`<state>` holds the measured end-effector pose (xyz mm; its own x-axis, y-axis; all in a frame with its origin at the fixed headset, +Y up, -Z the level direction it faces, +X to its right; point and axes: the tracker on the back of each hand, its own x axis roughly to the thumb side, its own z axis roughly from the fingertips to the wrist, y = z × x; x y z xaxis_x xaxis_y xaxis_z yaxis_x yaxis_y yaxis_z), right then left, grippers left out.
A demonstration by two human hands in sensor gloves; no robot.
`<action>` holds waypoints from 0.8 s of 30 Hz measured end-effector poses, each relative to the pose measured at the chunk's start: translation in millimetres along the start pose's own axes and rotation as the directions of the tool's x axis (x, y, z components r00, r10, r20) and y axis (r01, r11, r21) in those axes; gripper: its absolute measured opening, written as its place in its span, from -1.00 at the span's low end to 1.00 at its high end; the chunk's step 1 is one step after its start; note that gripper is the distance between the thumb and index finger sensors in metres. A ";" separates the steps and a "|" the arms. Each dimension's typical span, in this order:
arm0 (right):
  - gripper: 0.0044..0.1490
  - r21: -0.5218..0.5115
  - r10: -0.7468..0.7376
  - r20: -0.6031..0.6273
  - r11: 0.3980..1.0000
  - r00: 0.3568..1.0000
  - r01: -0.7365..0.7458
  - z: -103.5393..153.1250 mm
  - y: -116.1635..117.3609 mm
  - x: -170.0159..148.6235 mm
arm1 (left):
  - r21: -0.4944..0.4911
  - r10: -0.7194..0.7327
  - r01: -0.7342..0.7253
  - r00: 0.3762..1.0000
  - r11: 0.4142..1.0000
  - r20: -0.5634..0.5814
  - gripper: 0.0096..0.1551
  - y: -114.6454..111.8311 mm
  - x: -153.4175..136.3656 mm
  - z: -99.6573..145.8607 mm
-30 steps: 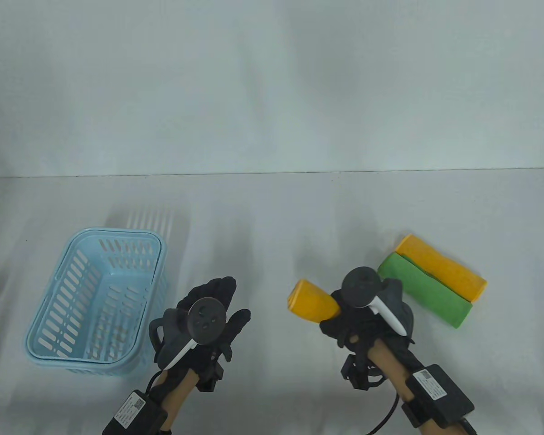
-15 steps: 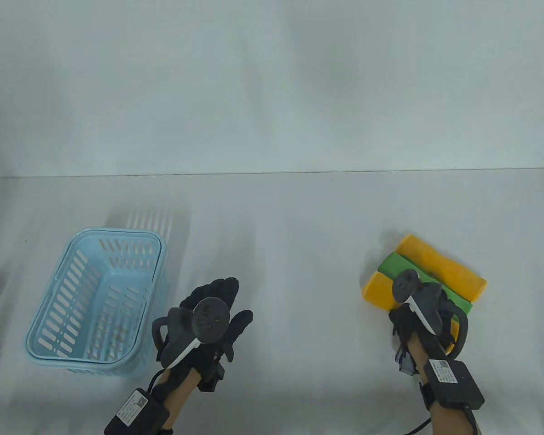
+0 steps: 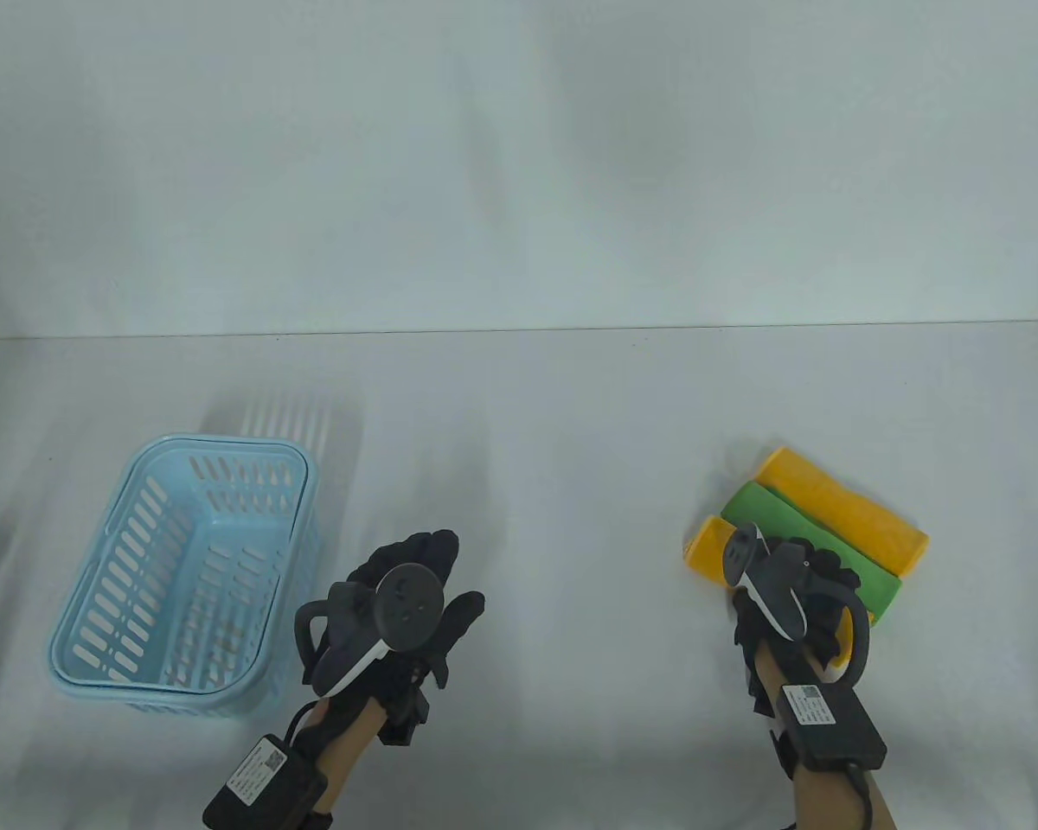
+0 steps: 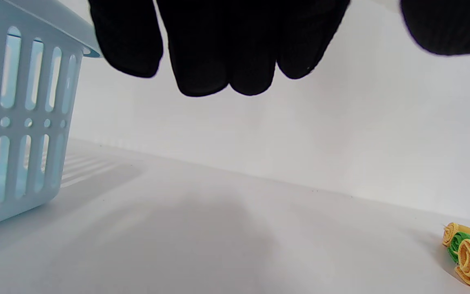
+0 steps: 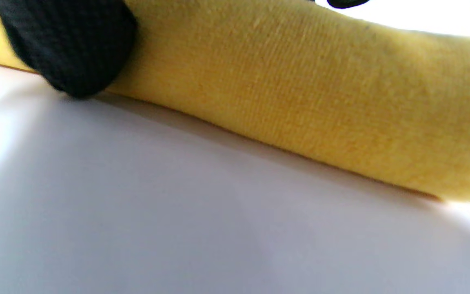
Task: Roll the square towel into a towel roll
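Right hand (image 3: 800, 596) rests over the near yellow towel roll (image 3: 706, 550), thumb curled against its side; the roll lies on the table (image 3: 571, 415), touching the green roll (image 3: 817, 545). Left hand (image 3: 406, 596) hovers relaxed, fingers extended, holding nothing, beside the blue basket (image 3: 95, 640).

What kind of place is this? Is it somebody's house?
Probably not a home: more likely a test or recording setup. A bare white table stands against a plain white backdrop, and both hands, left hand and right hand, wear sensor gloves with trackers.
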<state>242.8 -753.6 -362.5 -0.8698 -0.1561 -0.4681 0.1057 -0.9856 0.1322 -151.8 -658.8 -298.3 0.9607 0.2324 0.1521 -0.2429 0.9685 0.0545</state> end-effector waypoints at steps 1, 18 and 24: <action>0.07 0.005 -0.007 0.000 1.000 1.000 0.007 1.0 -0.7 -0.7 | 0.000 0.000 0.000 1.000 1.000 -0.001 -0.05 0.2 -0.1 0.0; 0.07 -0.029 -0.377 0.159 0.922 0.913 0.385 51.5 -81.5 -1.0 | 0.044 -0.003 0.003 1.000 0.999 0.005 0.01 4.0 0.9 5.7; 0.07 -0.017 -0.409 0.309 0.900 0.859 0.435 82.6 -105.9 23.8 | 0.054 -0.017 0.017 1.000 0.998 0.003 0.03 3.3 1.2 8.0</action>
<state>171.1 -647.5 -315.5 -0.9388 0.2897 -0.1863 -0.2753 -0.9562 -0.0994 -152.6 -656.1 -290.1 0.9644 0.2151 0.1538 -0.2331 0.9662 0.1100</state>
